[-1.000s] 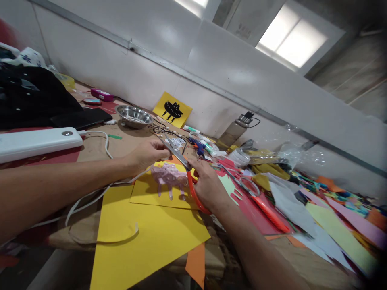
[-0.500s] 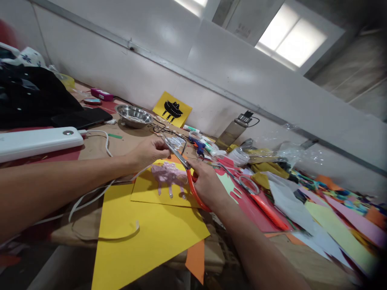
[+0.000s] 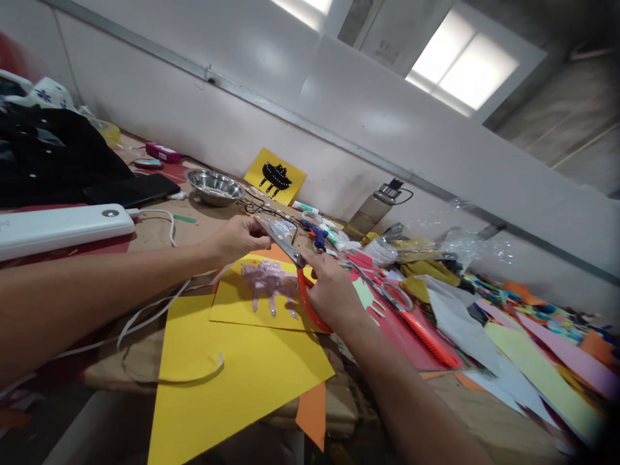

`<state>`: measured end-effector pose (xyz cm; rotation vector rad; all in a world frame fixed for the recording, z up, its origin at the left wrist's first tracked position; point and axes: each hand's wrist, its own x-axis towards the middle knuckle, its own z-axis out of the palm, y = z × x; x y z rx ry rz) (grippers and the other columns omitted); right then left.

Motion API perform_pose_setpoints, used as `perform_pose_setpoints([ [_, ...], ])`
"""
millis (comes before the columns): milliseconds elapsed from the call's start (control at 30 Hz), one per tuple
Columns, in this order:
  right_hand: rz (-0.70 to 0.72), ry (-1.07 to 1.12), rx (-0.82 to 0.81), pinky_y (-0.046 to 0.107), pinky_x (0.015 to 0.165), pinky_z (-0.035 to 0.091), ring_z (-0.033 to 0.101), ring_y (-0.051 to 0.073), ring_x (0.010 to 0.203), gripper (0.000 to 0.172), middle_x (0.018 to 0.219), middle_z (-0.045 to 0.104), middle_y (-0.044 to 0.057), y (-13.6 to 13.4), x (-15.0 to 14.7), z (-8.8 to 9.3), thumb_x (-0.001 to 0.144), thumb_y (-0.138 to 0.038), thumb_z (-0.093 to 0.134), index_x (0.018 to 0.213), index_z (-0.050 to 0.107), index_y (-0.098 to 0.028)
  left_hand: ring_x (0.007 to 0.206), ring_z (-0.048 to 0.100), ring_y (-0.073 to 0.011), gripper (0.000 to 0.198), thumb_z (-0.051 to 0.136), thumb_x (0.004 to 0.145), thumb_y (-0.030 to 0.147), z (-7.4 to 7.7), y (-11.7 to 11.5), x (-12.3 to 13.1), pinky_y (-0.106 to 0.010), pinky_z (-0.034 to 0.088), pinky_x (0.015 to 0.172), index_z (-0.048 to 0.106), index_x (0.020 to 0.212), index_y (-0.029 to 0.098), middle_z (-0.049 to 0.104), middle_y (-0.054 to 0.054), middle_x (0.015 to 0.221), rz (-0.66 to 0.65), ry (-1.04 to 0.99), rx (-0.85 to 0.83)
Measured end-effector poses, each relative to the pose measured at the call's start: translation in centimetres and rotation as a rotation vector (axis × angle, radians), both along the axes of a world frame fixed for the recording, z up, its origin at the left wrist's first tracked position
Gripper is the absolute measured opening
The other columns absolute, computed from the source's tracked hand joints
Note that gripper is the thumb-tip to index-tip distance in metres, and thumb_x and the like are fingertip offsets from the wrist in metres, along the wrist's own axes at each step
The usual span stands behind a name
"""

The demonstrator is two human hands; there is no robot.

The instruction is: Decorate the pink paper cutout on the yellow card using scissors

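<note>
My right hand (image 3: 332,287) grips scissors (image 3: 281,245) with orange-red handles, their blades pointing up and left. My left hand (image 3: 239,237) is closed in a pinch at the blade tips; what lies between its fingers is too small to make out. A narrow pale strip (image 3: 221,275) shows below the left wrist. Under the hands lies a yellow card (image 3: 232,307) bearing a lilac cut-out shape (image 3: 271,284) with small clear beads. It rests on a larger yellow sheet (image 3: 232,381), on which a thin curled strip (image 3: 203,378) lies.
A white power bank (image 3: 62,226) with a cable is at left, near a metal bowl (image 3: 213,187). A yellow card with a black shape (image 3: 276,177) leans on the wall. A blue glue gun (image 3: 317,236), a bottle (image 3: 372,210), a red-handled tool (image 3: 431,339) and paper scraps (image 3: 527,361) lie rightward.
The scissor blades have turned slightly, showing more of their flat side, with the tips still at my left fingers. Both hands stay nearly in place.
</note>
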<state>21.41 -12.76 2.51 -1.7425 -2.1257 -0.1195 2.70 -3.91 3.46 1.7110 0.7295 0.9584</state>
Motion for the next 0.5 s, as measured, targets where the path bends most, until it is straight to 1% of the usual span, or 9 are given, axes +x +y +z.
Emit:
perform_pose_setpoints([
  [67,-0.087,-0.045,0.059,0.032,0.067,0.045,0.057,0.021,0.073,0.046,0.095,0.061,0.011,-0.2,-0.5,0.0,0.079,-0.042,0.054,0.119,0.054,-0.021,0.058,0.048,-0.0087,0.006,0.057,0.064,0.014,-0.1,0.0,0.1,-0.023,0.038,0.059,0.062,0.062,0.015,0.058,0.002,0.06,0.01,-0.027,-0.027],
  [100,-0.105,-0.041,0.066,0.032,0.067,0.045,0.057,0.021,0.073,0.047,0.096,0.061,0.012,-0.3,-0.7,0.0,0.079,-0.043,0.054,0.121,0.053,-0.021,0.058,0.048,-0.0085,0.006,0.057,0.065,0.015,-0.2,-0.1,0.1,-0.023,0.037,0.058,0.062,0.062,0.015,0.058,0.002,0.059,0.014,-0.05,-0.048],
  [167,-0.078,0.018,0.037,0.032,0.069,0.045,0.058,0.022,0.077,0.046,0.096,0.063,0.01,-0.4,-1.0,-0.1,0.079,-0.044,0.053,0.119,0.054,-0.022,0.056,0.047,-0.008,0.006,0.057,0.067,0.017,-0.5,-0.1,0.2,-0.022,0.036,0.056,0.063,0.065,0.015,0.058,0.001,0.06,0.006,-0.096,-0.092],
  [233,-0.028,0.105,-0.022,0.031,0.07,0.045,0.06,0.021,0.08,0.041,0.093,0.066,0.007,-0.3,-1.1,-0.1,0.079,-0.044,0.053,0.114,0.057,-0.023,0.057,0.047,-0.0079,0.007,0.059,0.068,0.021,-1.0,-0.1,0.3,-0.022,0.034,0.055,0.063,0.068,0.015,0.058,0.001,0.062,-0.016,-0.117,-0.111],
  [300,-0.029,0.207,-0.051,0.03,0.069,0.046,0.061,0.02,0.078,0.038,0.09,0.068,0.005,0.0,-0.8,0.1,0.081,-0.046,0.05,0.111,0.059,-0.024,0.059,0.048,-0.0087,0.009,0.061,0.068,0.024,-1.4,-0.1,0.3,-0.022,0.035,0.056,0.063,0.069,0.015,0.059,0.0,0.064,-0.039,-0.092,-0.101],
  [400,-0.097,0.317,0.02,0.029,0.067,0.046,0.061,0.02,0.076,0.042,0.089,0.068,0.005,0.4,0.3,0.6,0.083,-0.048,0.045,0.111,0.058,-0.02,0.058,0.048,-0.0092,0.017,0.063,0.068,0.032,-1.7,-0.2,0.3,-0.023,0.035,0.055,0.062,0.068,0.015,0.06,0.0,0.065,-0.057,-0.052,-0.082],
  [433,-0.113,0.311,0.052,0.03,0.069,0.046,0.061,0.02,0.079,0.044,0.091,0.068,0.006,0.4,0.8,0.8,0.082,-0.049,0.045,0.111,0.058,-0.019,0.056,0.047,-0.0088,0.019,0.063,0.068,0.034,-1.7,-0.1,0.3,-0.022,0.035,0.054,0.061,0.068,0.015,0.059,0.0,0.065,-0.048,-0.054,-0.08],
  [500,-0.123,0.228,0.076,0.033,0.074,0.046,0.061,0.023,0.086,0.044,0.096,0.067,0.008,0.5,1.6,0.9,0.08,-0.048,0.049,0.111,0.058,-0.018,0.052,0.043,-0.0074,0.021,0.063,0.069,0.037,-1.8,0.5,0.1,-0.022,0.033,0.051,0.062,0.068,0.015,0.059,0.0,0.063,-0.001,-0.064,-0.081],
])
